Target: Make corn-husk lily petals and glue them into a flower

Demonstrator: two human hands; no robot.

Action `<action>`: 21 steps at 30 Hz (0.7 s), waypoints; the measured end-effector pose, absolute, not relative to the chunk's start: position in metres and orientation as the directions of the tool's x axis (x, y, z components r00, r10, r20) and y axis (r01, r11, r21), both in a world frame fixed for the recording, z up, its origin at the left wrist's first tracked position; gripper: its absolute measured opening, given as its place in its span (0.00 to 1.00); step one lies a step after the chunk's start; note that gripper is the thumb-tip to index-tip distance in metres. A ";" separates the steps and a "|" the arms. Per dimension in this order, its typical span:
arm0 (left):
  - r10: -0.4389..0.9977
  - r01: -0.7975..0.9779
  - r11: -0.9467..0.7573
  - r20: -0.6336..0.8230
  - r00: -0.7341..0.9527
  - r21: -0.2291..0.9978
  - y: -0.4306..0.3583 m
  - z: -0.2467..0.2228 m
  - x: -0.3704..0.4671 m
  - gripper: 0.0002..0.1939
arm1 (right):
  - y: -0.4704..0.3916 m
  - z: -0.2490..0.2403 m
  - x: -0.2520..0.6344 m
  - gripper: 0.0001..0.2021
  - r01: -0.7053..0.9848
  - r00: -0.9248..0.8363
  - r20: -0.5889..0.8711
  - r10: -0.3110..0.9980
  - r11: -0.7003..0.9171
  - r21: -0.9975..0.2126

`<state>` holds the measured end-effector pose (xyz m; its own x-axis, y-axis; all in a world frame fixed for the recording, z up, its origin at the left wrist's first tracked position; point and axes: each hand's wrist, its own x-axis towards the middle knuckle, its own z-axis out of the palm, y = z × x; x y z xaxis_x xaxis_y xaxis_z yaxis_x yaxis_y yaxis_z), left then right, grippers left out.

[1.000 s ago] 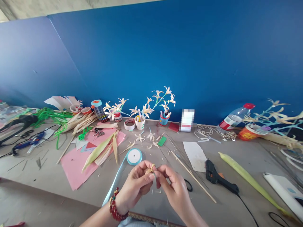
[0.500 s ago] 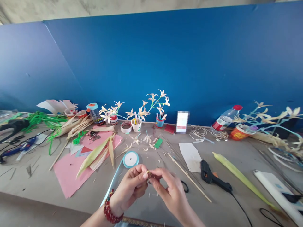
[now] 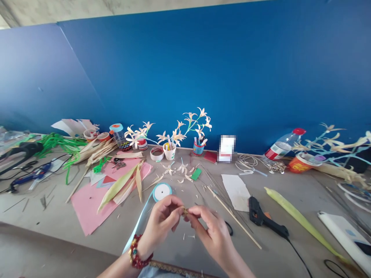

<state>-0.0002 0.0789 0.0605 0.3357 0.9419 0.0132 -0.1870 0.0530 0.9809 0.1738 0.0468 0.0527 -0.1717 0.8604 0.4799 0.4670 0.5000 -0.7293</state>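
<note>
In the head view, the left hand (image 3: 164,223) and the right hand (image 3: 213,228) meet at the middle of the dial, both thumbs and fingertips clamped on a small yellowish piece (image 3: 185,211) above the table (image 3: 185,255); its form is hard to make out, since the fingers cover most of it. The forearms run out of view at the bottom edge, the left wrist wearing a red bead bracelet (image 3: 138,253). At half past three, just beside the right hand and partly hidden by it, lies a black ring (image 3: 230,228). A ribbon roll (image 3: 158,189) lies at ten o'clock, its lower rim near the left hand. At eleven o'clock a white cup (image 3: 169,154) holds several pen-like items; between twelve and one a blue can (image 3: 198,150) holds more, too small to identify. At one o'clock a bright screen (image 3: 227,148) is blurred into blocks. Around two o'clock a clear bottle (image 3: 279,148) leans beside an orange cup (image 3: 300,165) with something purple at its mouth; whether the pale flowers (image 3: 333,139) there stand in it, I cannot tell. A white object (image 3: 342,239) toward four o'clock is cut off by the right edge.
</note>
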 end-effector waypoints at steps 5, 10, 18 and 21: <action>0.913 -0.310 0.193 -0.054 0.404 0.931 0.081 0.056 -0.001 0.13 | 0.049 0.062 0.182 0.07 0.450 -0.235 0.440 0.867 0.499 -0.741; 0.875 -0.448 0.272 -0.025 0.484 0.852 0.083 0.056 -0.002 0.08 | 0.052 0.063 0.180 0.06 0.454 -0.216 0.446 0.868 0.494 -0.741; 0.783 -0.438 0.420 -0.075 0.617 0.795 0.087 0.059 -0.005 0.09 | 0.053 0.062 0.179 0.07 0.512 -0.227 0.699 0.678 0.694 -0.507; 0.790 -0.425 0.414 -0.087 0.607 0.805 0.086 0.060 -0.005 0.11 | 0.054 0.059 0.178 0.06 0.503 -0.206 0.700 0.684 0.687 -0.524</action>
